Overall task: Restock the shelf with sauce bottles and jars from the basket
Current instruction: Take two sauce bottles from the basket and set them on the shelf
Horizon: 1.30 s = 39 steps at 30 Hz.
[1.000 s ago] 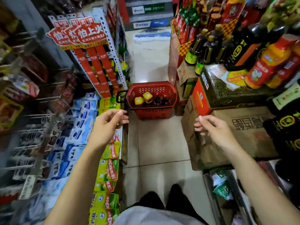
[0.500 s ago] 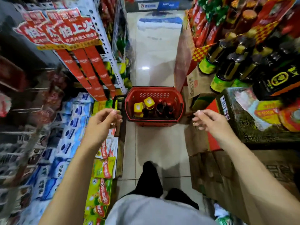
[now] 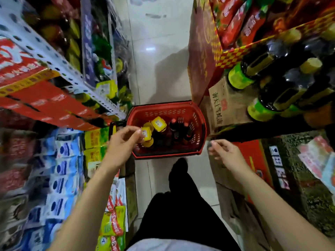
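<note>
A red basket (image 3: pixel 198 113) is seen on the floor between 2 rows of shelves. Inside it, about 3 jars with yellow lids (image 3: pixel 159 123) are packed on the left side, and about 3 dark bottles with red caps (image 3: pixel 173 122) are stood up on the right side. The jars are probably made of glass, so they are likely to be heavy for their size, hard, smooth and easy to break if dropped. Each jar is best held around its wide lid or around its body just under the lid. The bottles are tall and thin, so a hold around the neck or the upper body is thought to be safest. The left hand (image 3: pixel 121 147) is held over the left edge of the basket, with its fingers (image 3: pixel 133 132) half curled and the thumb close to them, right beside the nearest yellow lid. It cannot be told if the lid is touched yet, and nothing is gripped. The right hand (image 3: pixel 225 153) is held just past the right edge of the basket, with its fingers loosely bent, and nothing is held in it. Big dark sauce bottles (image 3: pixel 272 98) are already stood on boxes to the right, where the new ones may be placed.
</note>
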### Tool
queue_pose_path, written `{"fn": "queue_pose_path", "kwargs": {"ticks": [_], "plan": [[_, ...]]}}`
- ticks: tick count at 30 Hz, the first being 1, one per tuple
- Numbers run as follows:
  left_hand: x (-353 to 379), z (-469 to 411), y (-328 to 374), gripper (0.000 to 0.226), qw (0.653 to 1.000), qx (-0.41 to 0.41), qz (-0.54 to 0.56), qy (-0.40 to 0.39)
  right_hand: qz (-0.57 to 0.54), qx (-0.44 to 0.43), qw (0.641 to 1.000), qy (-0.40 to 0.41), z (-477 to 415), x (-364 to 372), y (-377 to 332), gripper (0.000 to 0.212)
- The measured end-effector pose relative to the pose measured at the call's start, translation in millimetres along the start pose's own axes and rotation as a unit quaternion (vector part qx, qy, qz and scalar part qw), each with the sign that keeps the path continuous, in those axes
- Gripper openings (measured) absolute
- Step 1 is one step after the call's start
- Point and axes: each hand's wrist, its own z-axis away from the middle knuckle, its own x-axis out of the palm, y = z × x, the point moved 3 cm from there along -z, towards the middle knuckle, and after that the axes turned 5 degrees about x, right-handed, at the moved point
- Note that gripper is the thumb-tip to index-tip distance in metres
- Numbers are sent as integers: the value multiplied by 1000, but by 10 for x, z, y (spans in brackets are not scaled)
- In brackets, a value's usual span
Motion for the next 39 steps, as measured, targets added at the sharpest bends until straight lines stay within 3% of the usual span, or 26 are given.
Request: {"fn": "queue_pose_path", "kwargs": {"ticks": [2, 6, 9, 12, 14, 17, 22, 25, 30, 36, 39], "plan": [[169, -377, -273, 14, 999, -35, 8, -6, 1, 44, 999, 5, -419, 81, 122, 18], [598, -986, -987, 13, 994, -101, 8, -38, -9, 97, 995, 16, -1114, 273, 433, 4], [1007, -1437, -1720, 6, 985, -149, -29, -79, -11, 102, 994, 45, -1711, 462, 758, 2], [1422, -1869, -2491, 29, 979, -165, -57, -107, -43, 121, 989, 72, -2399, 652, 1254, 16], [1675, -2087, -2975, 41, 974, -161, -94, -125, -40, 151, 986, 56, -2797, 818, 1600, 36], [1957, -2320, -3591, 67, 964, -108, -161, -182, -40, 152, 985, 69, -3305, 1018, 2019, 63], [2336, -2509, -4286, 84, 970, -81, -147, -179, 10, 149, 983, 103, -3871, 1298, 2522, 67], [2464, -2598, -4485, 71, 975, -59, -136, -166, 16, 140, 983, 119, -4099, 1352, 2597, 60], [2536, -2741, -4557, 51, 960, 3, -178, -217, 64, 95, 988, 101, -4187, 1365, 2553, 45], [2483, -2727, -4403, 52, 959, -82, -121, -241, 43, 95, 987, 123, -3938, 1310, 2399, 43], [2421, -2607, -4241, 52, 958, -83, -115, -248, 56, 73, 988, 124, -3731, 1265, 2268, 41]]}}
